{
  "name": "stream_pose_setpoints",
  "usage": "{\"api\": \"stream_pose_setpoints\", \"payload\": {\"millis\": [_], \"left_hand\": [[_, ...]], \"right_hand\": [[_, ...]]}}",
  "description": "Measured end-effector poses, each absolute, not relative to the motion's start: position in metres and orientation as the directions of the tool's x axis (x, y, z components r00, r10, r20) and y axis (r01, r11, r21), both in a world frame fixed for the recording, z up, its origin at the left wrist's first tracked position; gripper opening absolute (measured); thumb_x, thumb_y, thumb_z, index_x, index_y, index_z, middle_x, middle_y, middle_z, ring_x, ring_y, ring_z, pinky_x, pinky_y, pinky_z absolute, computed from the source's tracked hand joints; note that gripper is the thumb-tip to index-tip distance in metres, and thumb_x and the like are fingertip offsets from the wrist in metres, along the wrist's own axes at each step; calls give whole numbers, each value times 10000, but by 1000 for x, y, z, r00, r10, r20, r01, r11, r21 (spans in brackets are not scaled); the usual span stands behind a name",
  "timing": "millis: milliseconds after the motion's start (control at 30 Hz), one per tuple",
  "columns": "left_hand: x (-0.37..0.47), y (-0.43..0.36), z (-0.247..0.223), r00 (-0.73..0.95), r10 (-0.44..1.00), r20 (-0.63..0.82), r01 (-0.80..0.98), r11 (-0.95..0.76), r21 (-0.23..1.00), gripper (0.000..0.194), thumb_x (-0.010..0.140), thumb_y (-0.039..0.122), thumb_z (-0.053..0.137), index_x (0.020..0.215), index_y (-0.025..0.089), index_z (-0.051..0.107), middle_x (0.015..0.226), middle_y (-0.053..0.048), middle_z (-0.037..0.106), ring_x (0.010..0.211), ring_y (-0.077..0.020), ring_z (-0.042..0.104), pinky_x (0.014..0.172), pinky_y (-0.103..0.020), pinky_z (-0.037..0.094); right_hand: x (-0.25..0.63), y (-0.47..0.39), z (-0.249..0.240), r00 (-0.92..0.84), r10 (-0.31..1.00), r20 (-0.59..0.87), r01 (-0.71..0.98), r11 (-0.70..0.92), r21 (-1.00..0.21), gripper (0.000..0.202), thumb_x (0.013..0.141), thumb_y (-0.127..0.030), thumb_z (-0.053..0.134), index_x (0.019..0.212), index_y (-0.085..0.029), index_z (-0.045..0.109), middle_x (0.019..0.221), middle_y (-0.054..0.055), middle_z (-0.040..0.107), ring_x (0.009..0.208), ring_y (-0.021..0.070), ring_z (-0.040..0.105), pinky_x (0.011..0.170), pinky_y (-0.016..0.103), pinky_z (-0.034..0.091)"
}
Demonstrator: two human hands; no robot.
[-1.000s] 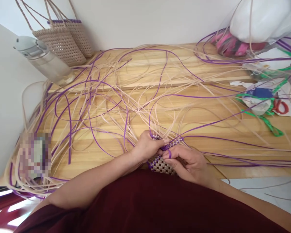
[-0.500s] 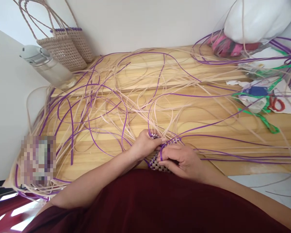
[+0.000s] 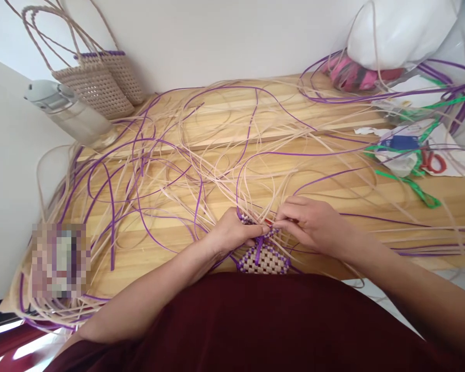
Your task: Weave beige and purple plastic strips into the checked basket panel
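A small woven piece (image 3: 264, 260) in beige and purple plastic strands lies against the person's front, with long loose strands fanning out from its upper edge. My left hand (image 3: 232, 230) pinches that upper edge between thumb and fingers. Close beside it, my right hand (image 3: 310, 222) has thumb and forefinger pressed together at the same edge. What sits between those fingertips is too small to make out, though a bit of red shows near them. A short purple strand (image 3: 259, 251) hangs over the front of the weave.
Tangled beige and purple strands spread over the wooden table (image 3: 225, 121). At the back left stand a clear bottle (image 3: 75, 116) and woven handbags (image 3: 96, 85). To the right lie red-handled scissors (image 3: 434, 161), green ribbon (image 3: 424, 194) and a white plastic bag (image 3: 395, 33).
My right hand has moved up and right from the front of the weave to its upper edge, uncovering more of the piece. My left hand keeps its hold.
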State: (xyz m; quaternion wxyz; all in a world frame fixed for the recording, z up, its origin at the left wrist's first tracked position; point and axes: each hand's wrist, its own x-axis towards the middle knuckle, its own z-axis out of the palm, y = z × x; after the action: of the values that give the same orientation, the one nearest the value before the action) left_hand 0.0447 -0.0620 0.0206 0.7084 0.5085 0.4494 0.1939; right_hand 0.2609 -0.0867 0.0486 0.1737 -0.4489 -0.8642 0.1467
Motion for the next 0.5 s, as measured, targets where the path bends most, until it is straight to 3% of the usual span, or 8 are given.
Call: {"api": "stream_pose_setpoints", "payload": {"millis": [100, 200, 267, 367, 433, 500], "left_hand": [[45, -59, 21, 488, 736, -470, 187, 438, 879, 251, 633, 302, 830, 752, 116, 712, 667, -17, 668, 525, -89, 569, 481, -193, 490], [47, -58, 22, 436, 742, -509, 192, 476, 858, 264, 583, 290, 865, 683, 114, 695, 603, -8, 649, 491, -87, 555, 452, -185, 460], [47, -57, 22, 429, 735, -525, 173, 504, 846, 264, 595, 302, 863, 689, 112, 705, 639, -22, 671, 521, -92, 575, 468, -183, 472], [45, -57, 21, 447, 712, -542, 100, 562, 821, 280, 644, 342, 838, 781, 121, 734, 795, -56, 721, 655, -121, 640, 528, -192, 520], [43, -56, 21, 464, 694, -551, 74, 589, 805, 322, 650, 375, 834, 821, 119, 738, 877, -80, 729, 731, -143, 659, 553, -203, 538], [42, -56, 21, 475, 687, -550, 74, 592, 803, 362, 649, 397, 834, 854, 114, 741, 922, -98, 729, 752, -150, 657, 547, -203, 535]], "right_hand": [[306, -66, 50, -461, 874, 150, 780, 481, -400, 331, 931, -388, 573, 726, -147, 672, 649, -14, 629, 583, 71, 522, 563, 246, 374], [369, -48, 51, -215, 968, 130, 933, 243, -264, 584, 894, -599, 450, 779, -93, 719, 632, -10, 654, 566, 43, 515, 566, 302, 310], [396, -44, 50, -128, 990, 66, 970, 139, -199, 609, 837, -638, 485, 796, -87, 739, 634, 3, 669, 570, 58, 538, 570, 329, 308], [388, -52, 46, -181, 978, 103, 962, 197, -189, 479, 920, -496, 493, 940, -107, 771, 874, 64, 746, 810, 166, 663, 675, 353, 400], [357, -61, 44, -291, 938, 188, 905, 333, -266, 386, 972, -367, 463, 1103, -136, 742, 1080, 87, 734, 1003, 222, 669, 797, 363, 459], [321, -67, 44, -422, 883, 204, 802, 469, -370, 332, 977, -301, 470, 1174, -181, 708, 1140, 71, 721, 1033, 216, 672, 852, 352, 499]]}}
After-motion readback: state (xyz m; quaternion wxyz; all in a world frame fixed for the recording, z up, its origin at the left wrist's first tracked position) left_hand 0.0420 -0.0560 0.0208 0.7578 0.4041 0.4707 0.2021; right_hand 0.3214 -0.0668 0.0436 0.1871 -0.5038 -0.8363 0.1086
